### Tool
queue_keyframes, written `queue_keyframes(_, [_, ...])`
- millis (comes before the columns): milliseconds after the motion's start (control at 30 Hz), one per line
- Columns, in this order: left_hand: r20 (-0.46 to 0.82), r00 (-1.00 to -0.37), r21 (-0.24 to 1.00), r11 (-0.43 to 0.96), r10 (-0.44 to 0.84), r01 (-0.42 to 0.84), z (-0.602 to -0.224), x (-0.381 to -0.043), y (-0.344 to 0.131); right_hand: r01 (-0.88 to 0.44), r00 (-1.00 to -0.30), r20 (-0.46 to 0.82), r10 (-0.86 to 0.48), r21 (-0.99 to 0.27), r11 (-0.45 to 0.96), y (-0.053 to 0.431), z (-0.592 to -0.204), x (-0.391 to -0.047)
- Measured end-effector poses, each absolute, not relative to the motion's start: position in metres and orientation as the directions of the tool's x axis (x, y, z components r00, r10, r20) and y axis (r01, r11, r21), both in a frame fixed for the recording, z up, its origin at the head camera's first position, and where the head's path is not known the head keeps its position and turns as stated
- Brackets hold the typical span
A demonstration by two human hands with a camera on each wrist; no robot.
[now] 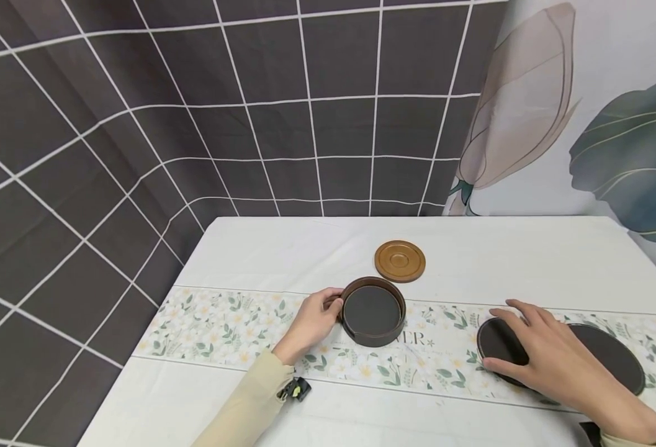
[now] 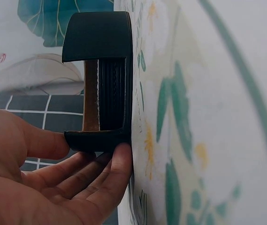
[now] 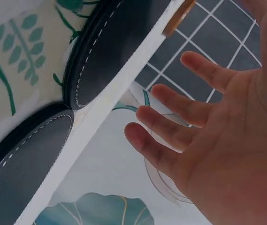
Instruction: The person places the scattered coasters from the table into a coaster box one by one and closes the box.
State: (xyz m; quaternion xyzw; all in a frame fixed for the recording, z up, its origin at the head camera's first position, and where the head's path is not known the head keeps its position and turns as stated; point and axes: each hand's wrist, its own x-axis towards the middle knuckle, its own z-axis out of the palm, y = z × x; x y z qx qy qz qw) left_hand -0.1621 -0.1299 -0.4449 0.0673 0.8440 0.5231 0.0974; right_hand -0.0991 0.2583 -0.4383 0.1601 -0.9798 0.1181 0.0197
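Note:
A round dark leather coaster holder [image 1: 373,339] stands on the table with a black disc [image 1: 369,308] inside it. My left hand [image 1: 310,324] grips its left side; in the left wrist view, thumb and fingers pinch the holder [image 2: 98,35] beside the gap in its wall. Over on the right, my right hand [image 1: 551,355] hovers with spread fingers above two black round coasters [image 1: 495,343], partly covering them. The right wrist view has these stitched-edge coasters [image 3: 34,152] lying side by side and the right hand [image 3: 217,136] holding nothing.
A brown round disc with ringed grooves [image 1: 399,261] lies behind the holder. A floral runner [image 1: 210,323] crosses the white table [image 1: 283,248]. Dark checked cloth [image 1: 339,124] hangs at the back and left, a leaf-patterned cloth [image 1: 534,124] at the back right.

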Motion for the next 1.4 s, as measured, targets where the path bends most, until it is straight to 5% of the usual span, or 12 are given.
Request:
queue_keyframes(900, [-0.071,-0.976,0.887,0.461,0.205,0.032,-0.445,-0.162,-0.128,-0.263,-0.953,-0.096,-0.288,-0.215,0.941,0.266,-0.451,-0.102])
queue_keyframes(1400, [-0.077,-0.977,0.889,0.457,0.200,0.024,-0.445,-0.162,-0.128,-0.238,-0.945,-0.144,-0.293,-0.312,0.920,0.276,-0.450,-0.103])
